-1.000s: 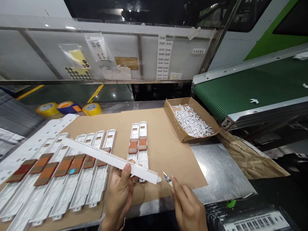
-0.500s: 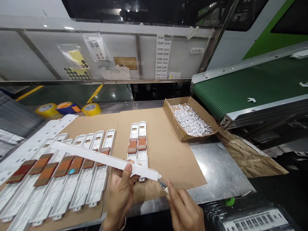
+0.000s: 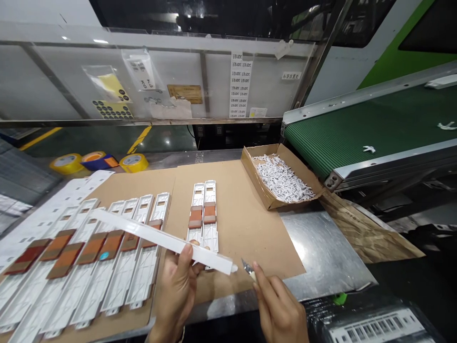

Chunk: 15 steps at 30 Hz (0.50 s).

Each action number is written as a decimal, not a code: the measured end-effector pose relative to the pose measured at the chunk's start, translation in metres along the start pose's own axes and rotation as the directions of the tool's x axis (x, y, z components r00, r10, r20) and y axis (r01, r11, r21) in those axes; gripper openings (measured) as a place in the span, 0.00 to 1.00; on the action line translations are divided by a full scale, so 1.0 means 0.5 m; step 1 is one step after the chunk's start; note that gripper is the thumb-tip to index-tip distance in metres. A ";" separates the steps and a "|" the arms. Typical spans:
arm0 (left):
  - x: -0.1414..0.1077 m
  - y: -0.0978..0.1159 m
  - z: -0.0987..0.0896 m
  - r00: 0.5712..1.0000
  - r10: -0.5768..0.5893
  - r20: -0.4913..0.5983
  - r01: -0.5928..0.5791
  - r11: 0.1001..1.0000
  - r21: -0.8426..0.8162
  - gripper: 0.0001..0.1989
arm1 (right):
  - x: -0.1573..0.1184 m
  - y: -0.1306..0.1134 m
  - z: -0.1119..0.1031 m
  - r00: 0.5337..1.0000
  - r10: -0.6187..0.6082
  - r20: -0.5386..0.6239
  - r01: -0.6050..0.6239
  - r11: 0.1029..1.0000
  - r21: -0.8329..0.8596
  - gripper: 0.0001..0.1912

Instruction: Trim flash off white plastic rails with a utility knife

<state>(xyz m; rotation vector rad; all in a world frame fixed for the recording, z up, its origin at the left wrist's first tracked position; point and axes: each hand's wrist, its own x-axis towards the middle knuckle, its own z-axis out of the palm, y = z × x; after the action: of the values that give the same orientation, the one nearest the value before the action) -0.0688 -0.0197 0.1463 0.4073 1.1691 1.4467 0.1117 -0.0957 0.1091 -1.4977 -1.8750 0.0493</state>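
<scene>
My left hand (image 3: 174, 291) grips a long white plastic strip (image 3: 160, 239), with my thumb on top and my fingers curled under it. The strip slants across the cardboard sheet (image 3: 243, 228), and its far end reaches out over the row of frames on my left. My right hand (image 3: 277, 305) is narrowly closed, pinching a small craft knife (image 3: 249, 270) between thumb and fingers. Its blade sits just beside the near end of the strip, not quite touching it. Under my left hand, two white plastic frames (image 3: 202, 219) lie side by side, each with a brown pad across it. More of these padded frames (image 3: 117, 271) fan out in a row to the left, overlapping the edge of the cardboard sheet. Beyond the sheet's far right corner sits a shallow cardboard box (image 3: 255, 178), heaped with white plastic scraps (image 3: 282, 177). A green conveyor belt (image 3: 374, 128) runs past it on the right, with a few white bits lying on it. A bare metal sheet (image 3: 324, 252) lies on the surface to my right, and three rolls of packing tape (image 3: 132, 163) sit at the far edge of the surface, in front of a clear panel (image 3: 228, 85) with papers taped to it.
</scene>
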 end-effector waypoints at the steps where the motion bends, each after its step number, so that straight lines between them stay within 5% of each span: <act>1: 0.000 0.000 0.000 1.000 0.002 0.003 -0.002 1.000 0.005 0.19 | -0.001 0.007 -0.001 1.000 0.015 0.014 -0.015 1.000 0.015 0.24; 6: -0.003 0.008 -0.013 0.990 -0.056 0.129 0.048 0.997 0.060 0.21 | 0.006 0.040 -0.013 0.981 0.192 0.011 -0.191 0.972 0.136 0.20; 9: 0.000 0.023 -0.044 0.923 -0.240 0.301 0.179 0.960 0.216 0.22 | 0.039 0.066 -0.032 0.956 0.291 -0.023 -0.281 0.939 0.198 0.20; 13: 0.005 0.045 -0.104 0.850 -0.372 0.373 0.209 0.888 0.410 0.20 | 0.116 0.114 -0.077 0.976 0.210 -0.064 -0.194 0.960 0.204 0.26; 15: 0.005 0.055 -0.134 0.838 -0.373 0.398 0.189 0.883 0.430 0.18 | 0.149 0.135 -0.100 0.984 0.150 0.098 -0.172 0.941 0.291 0.26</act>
<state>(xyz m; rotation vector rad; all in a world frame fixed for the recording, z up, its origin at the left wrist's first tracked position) -0.1378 -0.0408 0.1385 0.7697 1.0434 0.7884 0.1907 -0.0294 0.1532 -1.4488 -1.7078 0.4519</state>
